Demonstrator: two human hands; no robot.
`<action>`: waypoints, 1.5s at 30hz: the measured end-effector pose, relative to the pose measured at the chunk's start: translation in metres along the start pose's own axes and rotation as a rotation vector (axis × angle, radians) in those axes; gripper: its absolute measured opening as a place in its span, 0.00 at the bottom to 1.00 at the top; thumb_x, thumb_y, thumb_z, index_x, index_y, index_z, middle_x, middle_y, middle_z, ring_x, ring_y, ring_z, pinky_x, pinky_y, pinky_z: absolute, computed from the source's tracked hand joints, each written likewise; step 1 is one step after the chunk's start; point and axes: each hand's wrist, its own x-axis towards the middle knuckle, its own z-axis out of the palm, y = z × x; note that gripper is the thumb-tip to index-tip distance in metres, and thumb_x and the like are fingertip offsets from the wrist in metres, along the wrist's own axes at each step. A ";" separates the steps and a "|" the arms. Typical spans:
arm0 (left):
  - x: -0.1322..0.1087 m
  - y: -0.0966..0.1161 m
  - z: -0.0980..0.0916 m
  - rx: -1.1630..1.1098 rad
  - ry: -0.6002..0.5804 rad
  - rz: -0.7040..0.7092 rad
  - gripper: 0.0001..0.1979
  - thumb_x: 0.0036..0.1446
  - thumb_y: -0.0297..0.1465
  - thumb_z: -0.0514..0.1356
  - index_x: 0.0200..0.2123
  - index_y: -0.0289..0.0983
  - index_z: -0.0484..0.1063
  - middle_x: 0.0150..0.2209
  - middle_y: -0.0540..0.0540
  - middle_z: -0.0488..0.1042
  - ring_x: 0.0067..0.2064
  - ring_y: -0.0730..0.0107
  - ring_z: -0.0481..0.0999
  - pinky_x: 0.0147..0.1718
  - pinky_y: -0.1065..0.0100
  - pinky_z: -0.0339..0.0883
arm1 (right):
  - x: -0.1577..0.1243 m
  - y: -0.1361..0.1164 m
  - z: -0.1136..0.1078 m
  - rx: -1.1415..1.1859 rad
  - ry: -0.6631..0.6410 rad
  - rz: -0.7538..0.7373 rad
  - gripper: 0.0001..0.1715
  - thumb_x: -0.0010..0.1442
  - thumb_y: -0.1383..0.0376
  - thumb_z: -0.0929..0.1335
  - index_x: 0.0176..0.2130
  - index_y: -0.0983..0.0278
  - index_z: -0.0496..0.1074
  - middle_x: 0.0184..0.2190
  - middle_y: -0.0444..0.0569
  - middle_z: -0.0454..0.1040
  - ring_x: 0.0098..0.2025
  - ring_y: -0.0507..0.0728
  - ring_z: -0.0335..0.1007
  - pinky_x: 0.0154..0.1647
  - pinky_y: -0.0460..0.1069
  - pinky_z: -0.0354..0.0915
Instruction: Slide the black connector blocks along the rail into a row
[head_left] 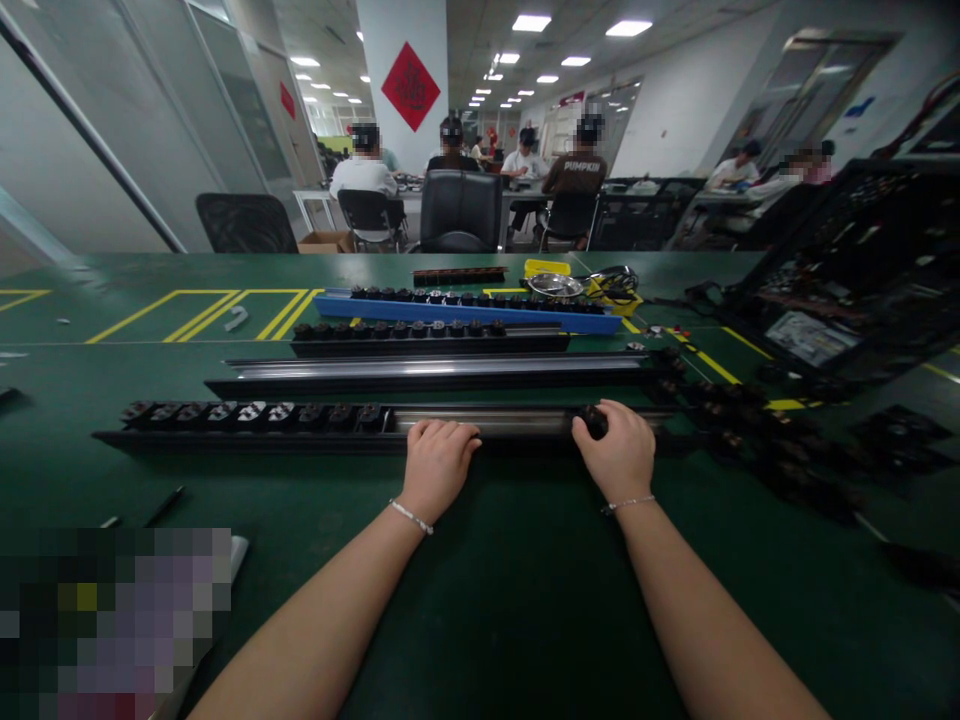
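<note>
A long black rail (510, 424) with a shiny metal channel lies across the table before me. Black socket-like modules (281, 414) sit in a row along its left part. My left hand (439, 462) is closed over the rail's front edge near its middle, just right of the last module in the row. Farther right, my right hand (621, 448) grips a small round black module (595, 421) at the channel, its underside hidden. Whether that module is seated in the channel or only touching it, I cannot tell.
Behind lie another rail (435, 370) with a bare channel, a shorter filled rail (427, 340) and a blue rail (465, 310). Loose black modules (780, 440) are heaped at right, beside a large dark open case (847, 270). People sit at tables beyond.
</note>
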 end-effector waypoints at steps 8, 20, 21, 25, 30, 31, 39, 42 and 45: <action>0.001 0.000 0.000 0.003 0.001 0.006 0.09 0.61 0.34 0.51 0.39 0.42 0.71 0.34 0.48 0.76 0.39 0.64 0.71 0.44 0.58 0.54 | 0.000 0.001 0.001 -0.005 0.035 0.078 0.13 0.49 0.56 0.66 0.29 0.63 0.65 0.42 0.56 0.72 0.47 0.62 0.63 0.51 0.59 0.54; 0.000 -0.002 0.001 0.002 0.017 0.019 0.09 0.61 0.34 0.52 0.38 0.41 0.71 0.34 0.48 0.76 0.38 0.64 0.71 0.43 0.58 0.54 | 0.003 0.003 -0.004 -0.013 0.050 0.163 0.10 0.48 0.58 0.65 0.26 0.63 0.63 0.40 0.55 0.72 0.45 0.62 0.64 0.51 0.58 0.53; 0.000 -0.002 0.001 0.001 0.018 0.019 0.08 0.61 0.34 0.52 0.38 0.41 0.71 0.34 0.48 0.76 0.39 0.64 0.71 0.43 0.58 0.54 | 0.003 0.003 -0.004 -0.013 0.055 0.170 0.10 0.48 0.58 0.65 0.26 0.63 0.63 0.40 0.55 0.72 0.45 0.62 0.65 0.51 0.58 0.53; 0.000 -0.002 0.001 -0.001 0.021 0.017 0.08 0.61 0.34 0.52 0.38 0.41 0.71 0.34 0.48 0.76 0.38 0.64 0.71 0.43 0.58 0.54 | 0.004 0.005 -0.004 -0.007 0.085 0.192 0.10 0.47 0.59 0.65 0.26 0.63 0.63 0.40 0.55 0.72 0.45 0.62 0.65 0.52 0.59 0.52; 0.000 -0.001 0.001 -0.007 0.016 0.010 0.09 0.61 0.34 0.52 0.38 0.41 0.71 0.34 0.48 0.76 0.39 0.64 0.71 0.44 0.58 0.54 | 0.005 0.007 -0.006 -0.003 0.098 0.229 0.10 0.46 0.59 0.65 0.27 0.63 0.64 0.40 0.55 0.72 0.45 0.63 0.65 0.53 0.60 0.51; 0.001 -0.001 0.000 -0.007 0.016 0.009 0.09 0.61 0.34 0.52 0.38 0.41 0.71 0.34 0.48 0.76 0.39 0.64 0.71 0.44 0.58 0.55 | 0.005 0.007 -0.006 -0.006 0.098 0.235 0.10 0.46 0.59 0.65 0.28 0.64 0.64 0.40 0.55 0.72 0.45 0.63 0.65 0.53 0.61 0.51; 0.001 -0.001 0.000 -0.005 0.013 0.006 0.08 0.60 0.34 0.52 0.38 0.41 0.71 0.34 0.48 0.76 0.39 0.64 0.71 0.43 0.59 0.55 | 0.007 0.021 -0.006 -0.025 0.037 0.183 0.11 0.48 0.57 0.65 0.28 0.63 0.63 0.39 0.57 0.71 0.44 0.63 0.64 0.51 0.60 0.54; 0.001 -0.001 0.001 -0.006 0.021 0.007 0.08 0.60 0.34 0.52 0.38 0.42 0.71 0.34 0.48 0.76 0.39 0.64 0.71 0.43 0.58 0.55 | 0.007 0.026 -0.008 -0.033 -0.005 0.146 0.13 0.49 0.56 0.64 0.29 0.63 0.63 0.40 0.57 0.71 0.43 0.62 0.64 0.48 0.58 0.56; 0.001 -0.001 0.000 -0.006 0.020 0.004 0.08 0.60 0.34 0.52 0.37 0.42 0.71 0.34 0.49 0.76 0.38 0.65 0.71 0.43 0.59 0.55 | 0.007 0.027 -0.010 -0.040 -0.005 0.150 0.13 0.50 0.55 0.64 0.30 0.63 0.64 0.40 0.56 0.71 0.42 0.62 0.64 0.46 0.58 0.57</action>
